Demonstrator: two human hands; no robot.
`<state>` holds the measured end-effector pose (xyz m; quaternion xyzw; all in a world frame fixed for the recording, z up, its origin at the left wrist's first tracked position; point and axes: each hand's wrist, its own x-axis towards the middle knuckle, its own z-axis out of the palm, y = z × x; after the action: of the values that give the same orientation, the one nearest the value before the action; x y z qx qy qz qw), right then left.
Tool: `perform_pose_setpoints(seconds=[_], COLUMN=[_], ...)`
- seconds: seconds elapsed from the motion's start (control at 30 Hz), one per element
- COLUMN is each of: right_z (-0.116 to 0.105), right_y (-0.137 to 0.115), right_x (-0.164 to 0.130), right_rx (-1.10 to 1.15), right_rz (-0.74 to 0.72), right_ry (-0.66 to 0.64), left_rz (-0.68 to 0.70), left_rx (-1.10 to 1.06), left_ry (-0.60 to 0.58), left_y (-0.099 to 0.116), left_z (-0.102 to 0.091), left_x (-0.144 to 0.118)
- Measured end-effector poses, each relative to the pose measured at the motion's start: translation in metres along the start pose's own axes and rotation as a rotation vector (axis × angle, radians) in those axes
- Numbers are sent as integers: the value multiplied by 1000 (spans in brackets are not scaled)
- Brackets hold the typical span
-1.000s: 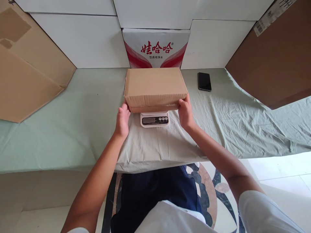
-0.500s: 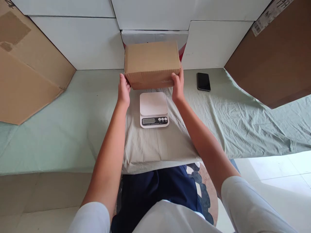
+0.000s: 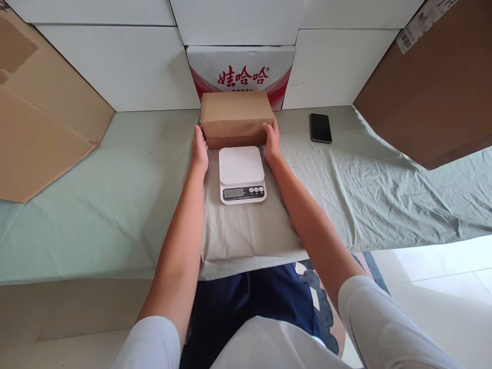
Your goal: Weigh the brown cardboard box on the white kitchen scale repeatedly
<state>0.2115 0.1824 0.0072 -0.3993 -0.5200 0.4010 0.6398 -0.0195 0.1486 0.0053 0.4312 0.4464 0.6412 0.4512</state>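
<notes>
Brown cardboard fills the middle of my view: one small closed box (image 3: 235, 117) sits in the upper centre of the frame, just behind one white kitchen scale (image 3: 242, 174). I see my left hand (image 3: 200, 148) pressed flat against the box's left end and my right hand (image 3: 271, 143) against its right end, so the two hands clasp the box between them, fingers fairly straight. The box's lower edge lies just beyond the scale's platform, on the pale green cloth (image 3: 115, 189). Behind it stands one white carton with red lettering (image 3: 241, 66). One black phone (image 3: 320, 127) lies to the right, well apart. Two large cardboard sheets lean in, one at upper left (image 3: 42, 113), one at upper right (image 3: 434, 92).
</notes>
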Motion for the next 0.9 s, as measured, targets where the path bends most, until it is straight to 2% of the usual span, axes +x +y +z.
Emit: perform_pose_setpoints(seconds=[0.1, 0.2, 0.33, 0.43, 0.53, 0.67, 0.77, 0.9], right_z=[-10, -31, -59, -67, -62, -45, -31, -17], right_y=[-6, -28, -51, -41, -16, 6, 5, -10], right_x=[18, 35, 44, 42, 34, 16, 0, -16], right_rx=[-22, -27, 28, 29, 52, 40, -3, -61], right_rz=[-3, -57, 34, 145, 222, 156, 132, -7], right_ry=[23, 45, 87, 84, 126, 119, 23, -47], left_rz=[-4, -9, 1, 0, -46, -54, -25, -21], left_rx=[27, 45, 38, 42, 50, 18, -2, 2], left_ry=[38, 102, 139, 120, 95, 36, -2, -18], left_y=[7, 20, 31, 27, 14, -1, -5, -6], left_z=[-9, -26, -48, -50, -36, -8, 2, 1], left_x=[0, -1, 0, 2, 1, -3, -5, -4])
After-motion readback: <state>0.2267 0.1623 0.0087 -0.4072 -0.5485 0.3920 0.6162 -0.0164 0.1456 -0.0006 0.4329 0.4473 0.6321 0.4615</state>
